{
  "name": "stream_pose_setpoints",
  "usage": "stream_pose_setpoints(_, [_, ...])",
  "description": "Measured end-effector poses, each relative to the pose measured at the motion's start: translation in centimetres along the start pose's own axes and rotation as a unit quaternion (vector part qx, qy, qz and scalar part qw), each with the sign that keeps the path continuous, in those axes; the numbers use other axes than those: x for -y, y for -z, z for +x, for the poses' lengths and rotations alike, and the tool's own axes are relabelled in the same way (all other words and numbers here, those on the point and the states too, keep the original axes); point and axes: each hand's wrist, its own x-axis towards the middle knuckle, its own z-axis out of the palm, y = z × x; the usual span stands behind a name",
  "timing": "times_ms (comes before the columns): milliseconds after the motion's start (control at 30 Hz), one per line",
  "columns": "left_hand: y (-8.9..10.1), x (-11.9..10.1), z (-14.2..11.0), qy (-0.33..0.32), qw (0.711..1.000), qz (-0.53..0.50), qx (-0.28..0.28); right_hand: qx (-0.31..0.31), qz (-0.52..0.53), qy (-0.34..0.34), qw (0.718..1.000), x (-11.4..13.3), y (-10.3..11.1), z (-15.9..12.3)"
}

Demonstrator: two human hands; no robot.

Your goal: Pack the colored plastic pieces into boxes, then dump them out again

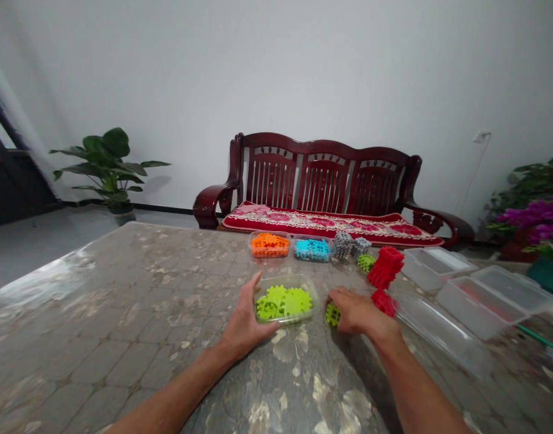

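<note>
A clear plastic container (313, 304) holding lime-green toothed building pieces (285, 300) sits on the table in front of me. My left hand (248, 313) grips its left side, thumb along the near edge and fingers at the far left. Just right of the container, my right hand (352, 308) is closed around a lime-green gear-edged building piece (333, 313). Part of that piece is hidden under the fingers. Red stacked pieces (385, 267) stand beyond my right hand, with a smaller red clump (384, 301) beside it.
Farther back stand a container of orange pieces (270, 246) and one of blue pieces (312, 248). Grey blocks (343, 244) and a green block (365, 262) are right of them. A clear lid (439, 331) and open clear boxes (478, 307) lie at the right. A wooden bench (324, 175) stands behind the table.
</note>
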Motion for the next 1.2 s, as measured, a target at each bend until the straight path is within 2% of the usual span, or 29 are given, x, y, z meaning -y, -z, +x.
stream_pose_setpoints(67, [0.0,0.0,0.0,-0.001,1.0,-0.003,0.002,-0.026,-0.004,0.004,1.0,-0.2,-0.6,0.2])
stream_pose_setpoints(200, [-0.2,0.2,0.0,0.001,1.0,-0.005,0.0,-0.037,0.011,0.0,0.999,-0.9,-0.6,0.6])
stream_pose_setpoints(333, [-0.3,0.0,-0.1,-0.007,1.0,-0.008,0.018,-0.097,0.056,0.0,0.994,-0.8,1.3,0.2])
stream_pose_setpoints(500, [-0.4,-0.7,-0.4,-0.004,0.998,-0.029,0.055,-0.18,0.148,0.097,0.968,2.5,4.2,-1.6])
stream_pose_setpoints(567, [-0.5,-0.8,-0.5,-0.008,0.997,-0.036,0.062,-0.184,0.167,0.136,0.959,4.3,4.7,-2.0])
stream_pose_setpoints(667, [-0.6,-0.7,-0.6,-0.017,0.997,-0.042,0.066,-0.158,0.164,0.176,0.958,6.8,4.5,-1.5])
stream_pose_setpoints(800, [-0.6,-0.5,-0.7,-0.025,0.995,-0.053,0.075,-0.11,0.132,0.206,0.963,9.0,3.2,0.2])
stream_pose_setpoints(900, [-0.6,-0.4,-0.7,-0.028,0.995,-0.057,0.075,-0.112,0.128,0.229,0.959,9.7,2.0,1.1])
stream_pose_setpoints(967, [-0.7,-0.5,-0.7,-0.027,0.996,-0.053,0.072,-0.145,0.157,0.232,0.949,9.5,1.3,1.5])
stream_pose_setpoints(1033, [-0.7,-0.5,-0.7,-0.023,0.996,-0.048,0.071,-0.2,0.204,0.208,0.935,8.4,0.7,2.0])
stream_pose_setpoints(1100, [-0.7,-0.6,-0.7,-0.018,0.996,-0.044,0.069,-0.271,0.257,0.154,0.915,6.4,0.0,2.8])
stream_pose_setpoints(1200, [-0.6,-0.7,-0.6,-0.004,0.998,-0.038,0.052,-0.367,0.326,0.035,0.871,2.0,-1.2,4.5])
